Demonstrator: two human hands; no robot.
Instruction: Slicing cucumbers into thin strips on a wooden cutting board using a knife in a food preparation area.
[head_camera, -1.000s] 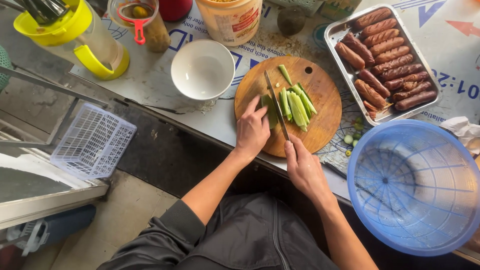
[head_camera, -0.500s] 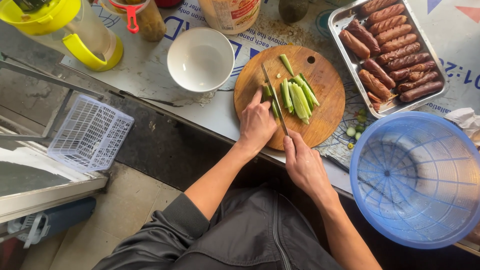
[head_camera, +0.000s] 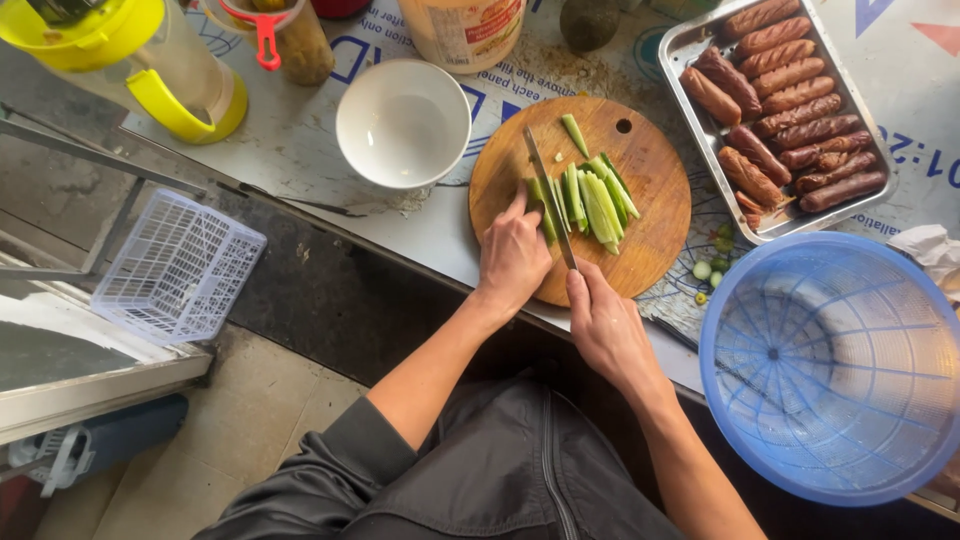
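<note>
your left hand (head_camera: 512, 255) lies flat-fingered on the round wooden board (head_camera: 655, 215), its fingertips pressing down the nearest cucumber strip (head_camera: 538, 203) at the board's left side; the hand is not closed around anything, only bearing on the strip. your right hand (head_camera: 605, 325) is closed around the handle of the knife (head_camera: 548, 195), forefinger laid along the top, and the blade runs away from you across the board, edge down just beside the left fingertips. to the right of the blade the other cucumber strips (head_camera: 600, 195) lie in a loose bundle near the board's middle, with one single piece (head_camera: 574, 134) apart at the far side. the board sits on the table (head_camera: 300, 130), overhanging its near edge a little. left of the board stands a white bowl (head_camera: 402, 122); right of it a metal tray (head_camera: 680, 55) holds rows of sausages (head_camera: 790, 100). a few small cucumber slices (head_camera: 712, 262) lie on the table between the board, the tray and the blue basket (head_camera: 830, 365), which stands at the near right. a yellow-lidded jug (head_camera: 130, 60) stands at the far left, and a white mesh basket (head_camera: 175, 268) sits lower, off the table's edge.
</note>
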